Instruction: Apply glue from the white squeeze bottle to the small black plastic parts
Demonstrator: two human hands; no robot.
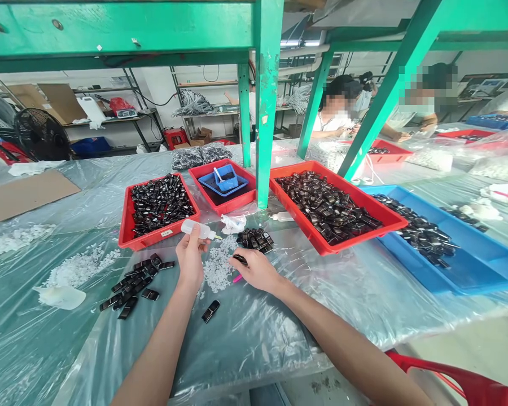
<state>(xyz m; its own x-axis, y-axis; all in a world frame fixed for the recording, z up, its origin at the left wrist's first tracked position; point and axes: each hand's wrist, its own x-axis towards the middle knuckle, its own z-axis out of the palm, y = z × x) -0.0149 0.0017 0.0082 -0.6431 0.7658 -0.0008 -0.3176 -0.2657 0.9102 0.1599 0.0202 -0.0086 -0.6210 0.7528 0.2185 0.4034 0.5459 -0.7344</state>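
My left hand [190, 256] is raised a little above the plastic-covered table [279, 316] and closed around a small clear squeeze bottle [197, 228], nozzle pointing right. My right hand [256, 269] rests on the table and pinches a small black part [240, 259]; a pink stick [237, 278] lies under it. Between the hands lies a heap of small white pieces [218, 265]. A small cluster of black parts [256, 239] sits just beyond my right hand. A row of black parts [133, 282] lies left of my left arm, and one single black part [210, 310] lies between my forearms.
Red trays of black parts stand at back left [129, 225] and right [322, 242]; a third red tray [237, 200] holds a blue container. A blue tray [469, 265] lies far right. A green frame post [266, 113] rises behind. Two people work at the far tables. A red chair [457, 383] is beside me.
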